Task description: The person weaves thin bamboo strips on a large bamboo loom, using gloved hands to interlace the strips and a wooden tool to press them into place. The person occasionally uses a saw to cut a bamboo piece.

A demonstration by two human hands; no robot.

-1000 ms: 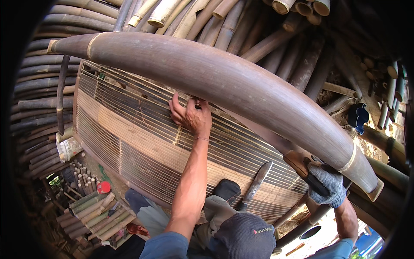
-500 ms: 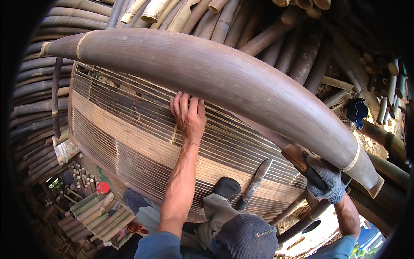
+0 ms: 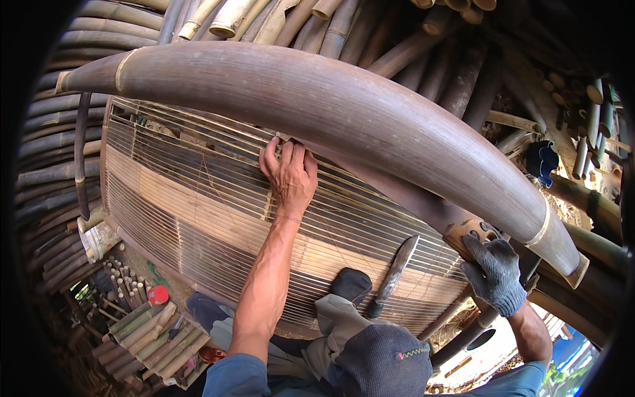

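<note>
A large brown bamboo pole (image 3: 317, 99) bows across the upper view in front of a slatted bamboo platform (image 3: 218, 192). My bare left hand (image 3: 290, 175) reaches to the pole's lower edge. Its fingers are bent, and most of their tips disappear behind the pole, so what they press on is hidden. In a grey knit glove, my right hand (image 3: 493, 271) grips the wooden handle of a hand saw (image 3: 471, 231) at the right. The saw's brownish blade (image 3: 397, 182) runs up and left, partly behind the pole.
A knife (image 3: 397, 268) lies on the slats beside a dark-socked foot (image 3: 351, 284). Dark ribbed cloth (image 3: 380, 360) fills the lower middle. Bamboo poles (image 3: 344, 30) are stacked behind. Short cut bamboo pieces (image 3: 155, 334) and a red round object (image 3: 158, 295) stand lower left.
The saw handle has turned and shifted, showing its flat riveted side. My right thumb and fingers have moved on it. My left hand stays nearly in place, with the index finger lifted slightly apart.
</note>
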